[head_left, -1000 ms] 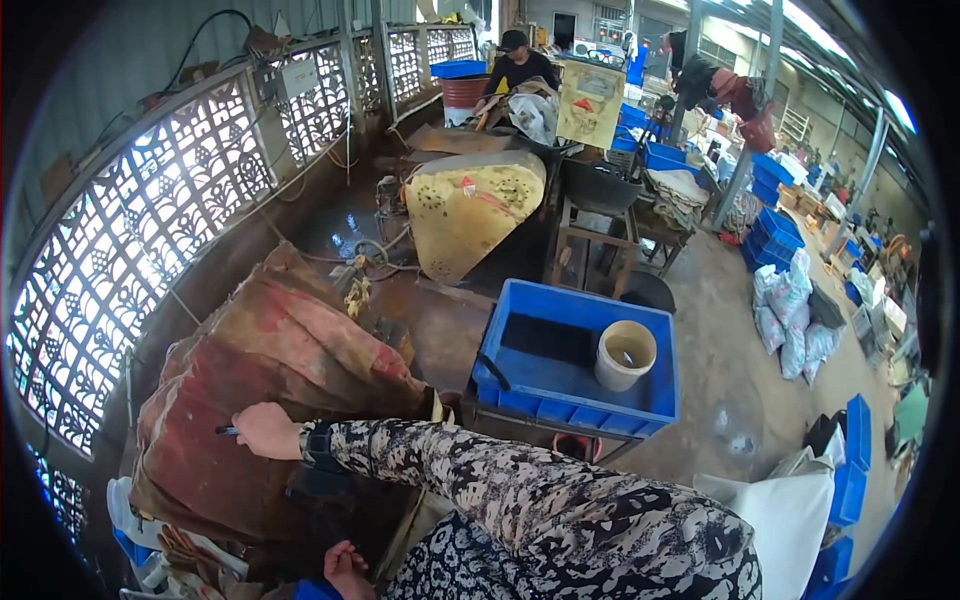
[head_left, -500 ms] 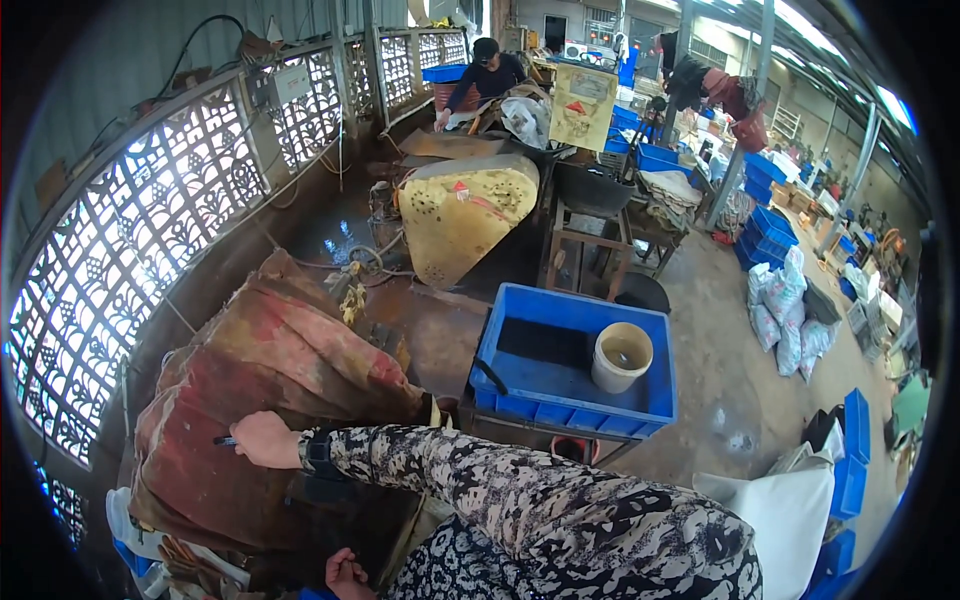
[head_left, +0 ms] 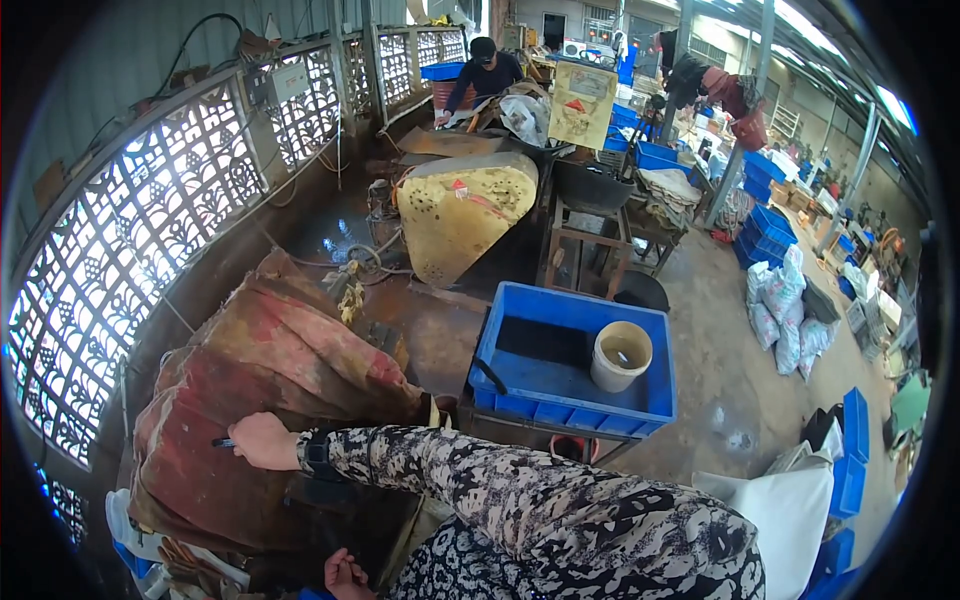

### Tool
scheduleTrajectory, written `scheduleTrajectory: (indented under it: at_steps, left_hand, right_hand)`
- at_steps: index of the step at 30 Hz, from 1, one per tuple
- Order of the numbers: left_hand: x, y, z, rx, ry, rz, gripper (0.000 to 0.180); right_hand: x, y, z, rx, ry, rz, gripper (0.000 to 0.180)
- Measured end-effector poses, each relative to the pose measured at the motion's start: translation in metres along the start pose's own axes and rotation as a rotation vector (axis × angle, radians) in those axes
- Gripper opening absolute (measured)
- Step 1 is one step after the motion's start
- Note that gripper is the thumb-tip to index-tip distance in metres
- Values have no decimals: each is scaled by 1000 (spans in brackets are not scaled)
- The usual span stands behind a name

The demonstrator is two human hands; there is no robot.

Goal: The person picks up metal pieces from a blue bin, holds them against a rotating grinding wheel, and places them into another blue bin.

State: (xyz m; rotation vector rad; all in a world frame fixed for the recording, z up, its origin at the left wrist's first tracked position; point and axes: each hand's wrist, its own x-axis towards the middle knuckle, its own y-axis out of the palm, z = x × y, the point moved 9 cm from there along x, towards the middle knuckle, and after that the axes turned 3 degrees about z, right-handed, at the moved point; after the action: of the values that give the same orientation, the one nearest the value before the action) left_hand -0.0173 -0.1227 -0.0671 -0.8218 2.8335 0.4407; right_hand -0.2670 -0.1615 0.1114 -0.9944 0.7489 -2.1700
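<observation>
My right hand (head_left: pixel 266 441) reaches across to the left in a black-and-white patterned sleeve, with a dark band at the wrist. Its fingers are closed around a small dark rod-like thing (head_left: pixel 222 442), whose kind I cannot make out. It is over a stained red-brown cloth (head_left: pixel 290 335) draped over something bulky. At the lower edge, nearer to me, my left hand (head_left: pixel 345 575) has its fingers curled in; whether anything is in them is hidden.
A blue crate (head_left: pixel 573 409) with a pale bucket (head_left: pixel 621 357) and dark liquid stands on a stand ahead. Behind is a yellowish machine cover (head_left: pixel 465 212). At the back a person (head_left: pixel 487 80) bends over work. Filled bags (head_left: pixel 787 305) and a white sheet (head_left: pixel 770 515) are at right.
My two hands stay nearly where they were. At the back, the other person's head and upper body have shifted slightly.
</observation>
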Motion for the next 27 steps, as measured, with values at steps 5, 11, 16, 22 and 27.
scheduleTrajectory:
  at_steps: [5, 11, 16, 22, 27]
  left_hand:
    - [-2, 3, -2, -5, -42, -39, 22]
    - [-3, 6, -3, 8, -51, -48, 20]
    - [-2, 3, -1, -1, -46, -50, 19]
    - [-1, 5, -2, 11, -40, -6, 22]
    - [0, 2, 1, -33, -28, 12, 23]
  right_hand:
    - [1, 3, -2, 5, -9, -3, 13]
    - [-1, -1, -2, -6, -16, -13, 12]
    - [-1, 0, 0, 0, -12, -6, 11]
    - [1, 4, -4, -4, 1, 18, 9]
    - [0, 0, 4, -8, -26, 92, 16]
